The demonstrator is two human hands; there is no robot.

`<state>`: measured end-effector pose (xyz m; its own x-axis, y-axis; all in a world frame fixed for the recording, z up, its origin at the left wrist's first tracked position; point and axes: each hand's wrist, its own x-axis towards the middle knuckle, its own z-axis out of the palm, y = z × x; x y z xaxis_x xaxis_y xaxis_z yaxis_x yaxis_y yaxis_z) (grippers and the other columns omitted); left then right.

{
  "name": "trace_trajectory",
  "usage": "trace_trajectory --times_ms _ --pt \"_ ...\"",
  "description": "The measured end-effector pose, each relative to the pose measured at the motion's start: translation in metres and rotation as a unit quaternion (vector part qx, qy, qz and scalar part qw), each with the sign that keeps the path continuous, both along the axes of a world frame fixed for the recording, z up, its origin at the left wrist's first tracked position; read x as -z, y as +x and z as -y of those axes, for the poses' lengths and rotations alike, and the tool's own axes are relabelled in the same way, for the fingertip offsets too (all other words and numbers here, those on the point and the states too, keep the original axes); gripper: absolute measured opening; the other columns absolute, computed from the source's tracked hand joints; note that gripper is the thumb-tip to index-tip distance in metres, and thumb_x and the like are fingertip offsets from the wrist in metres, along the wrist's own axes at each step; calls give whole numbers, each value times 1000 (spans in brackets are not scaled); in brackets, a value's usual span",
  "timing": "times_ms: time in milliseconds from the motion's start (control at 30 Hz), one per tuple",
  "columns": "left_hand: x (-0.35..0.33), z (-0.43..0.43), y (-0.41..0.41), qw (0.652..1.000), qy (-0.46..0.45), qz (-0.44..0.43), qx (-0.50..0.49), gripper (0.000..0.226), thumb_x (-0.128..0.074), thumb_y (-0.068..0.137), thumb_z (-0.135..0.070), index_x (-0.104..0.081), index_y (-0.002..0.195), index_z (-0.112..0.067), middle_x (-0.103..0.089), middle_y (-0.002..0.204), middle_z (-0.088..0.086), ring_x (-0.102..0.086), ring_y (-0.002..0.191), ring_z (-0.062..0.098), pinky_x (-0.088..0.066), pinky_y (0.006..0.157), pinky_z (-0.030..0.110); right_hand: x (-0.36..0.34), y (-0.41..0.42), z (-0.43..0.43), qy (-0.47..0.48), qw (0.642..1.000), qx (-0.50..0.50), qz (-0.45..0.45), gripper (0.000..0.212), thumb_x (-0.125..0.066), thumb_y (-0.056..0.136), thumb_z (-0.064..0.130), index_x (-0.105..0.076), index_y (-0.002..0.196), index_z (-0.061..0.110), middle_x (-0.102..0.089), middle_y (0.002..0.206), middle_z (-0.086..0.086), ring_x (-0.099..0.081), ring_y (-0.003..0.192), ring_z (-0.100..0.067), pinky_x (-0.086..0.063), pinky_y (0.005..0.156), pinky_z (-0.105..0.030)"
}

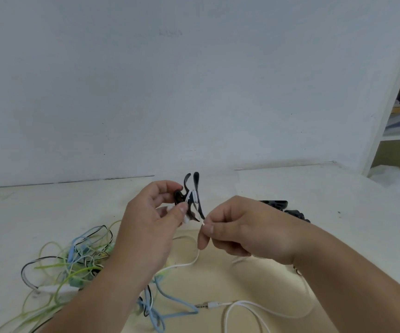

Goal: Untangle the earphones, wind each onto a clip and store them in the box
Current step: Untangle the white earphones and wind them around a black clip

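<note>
Clip (195, 181) pinched, L hand (151, 219) | R hand (239, 229) pinches white cord (198, 254) just below

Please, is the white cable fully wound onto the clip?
Partly wound: a few cable turns circle the clip; the rest trails across the table.

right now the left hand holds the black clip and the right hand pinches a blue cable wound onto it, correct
Not quite: the cable that the right hand pinches, wound on the black clip, is white, not blue, as the head view shows. The left hand does hold the clip.
</note>
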<state>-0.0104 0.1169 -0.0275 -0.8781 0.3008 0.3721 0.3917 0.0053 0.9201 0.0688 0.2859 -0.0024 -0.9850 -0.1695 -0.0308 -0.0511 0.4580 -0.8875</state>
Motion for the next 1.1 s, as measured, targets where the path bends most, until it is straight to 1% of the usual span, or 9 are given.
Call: trace_trajectory --times_ms 167,333,467,567,633,733,900,1000,1100 --pt "7 1 2 986 -132 -106 12 31 -70 88 -9 -63 96 -38 -69 85 -12 -67 78 12 -50 72 25 -9 4 -2 -21 998 33 -56 26 -57 99 15 -72 79 9 -54 55 -2 -50 52 -16 -40 51 -19" --pt "7 4 1 976 -174 -123 37 34 -67 90 -8 -62 97 -41 -66 87 -15 -66 82 6 -49 75 21 -15 4 -15 41 972 171 -157 21 -69 88 24 -71 71 13 -54 53 1 -47 50 -9 -36 52 -23" --pt "2 3 5 980 -141 -72 120 32 -66 89 -8 -65 97 -38 -69 94 -1 -71 86 22 -55 89 44 -11 0 -16 28 958 216 -187 18 -71 89 23 -71 72 16 -57 60 1 -46 50 -7 -36 49 -15" --pt "0 4 3 983 -77 -30 166 26 -65 83 -9 -68 96 -31 -71 95 5 -72 82 24 -55 80 30 -9 -3 -15 -5 954 236 -185 17 -69 91 21 -72 76 14 -61 61 3 -46 46 1 -34 48 -9" --pt "-1 4 2 984 -25 3 178 24 -66 83 -2 -68 100 -19 -72 92 6 -71 77 20 -53 72 21 -8 -5 -15 -37 959 228 -163 19 -64 95 19 -75 80 14 -67 66 0 -54 54 0 -39 56 -12" --pt "-1 3 3 982 24 52 179 25 -62 89 10 -68 100 -12 -73 90 10 -68 77 22 -55 70 24 0 -10 -16 -101 969 192 -119 30 -55 100 14 -78 80 14 -69 75 -9 -60 67 -14 -47 75 -31" --pt "-3 2 2 972 89 116 182 21 -68 83 -2 -67 100 -13 -74 89 11 -69 75 20 -56 74 31 5 -14 -15 -209 964 151 -57 35 -51 102 12 -77 79 12 -55 66 -2 -50 63 -18 -49 75 -35" --pt "-7 1 3 968 123 132 177 30 -75 75 -7 -64 103 -11 -75 87 8 -69 75 17 -55 72 28 7 -14 -7 -186 975 112 -49 34 -52 102 14 -75 78 13 -53 66 -2 -48 63 -16 -49 73 -33" --pt "-6 -1 4 977 128 115 124 21 -63 85 -3 -63 106 -8 -74 87 10 -68 76 21 -54 78 35 12 -13 7 -108 987 102 -51 30 -49 104 18 -70 87 6 -55 64 -1 -47 60 -16 -46 66 -28"
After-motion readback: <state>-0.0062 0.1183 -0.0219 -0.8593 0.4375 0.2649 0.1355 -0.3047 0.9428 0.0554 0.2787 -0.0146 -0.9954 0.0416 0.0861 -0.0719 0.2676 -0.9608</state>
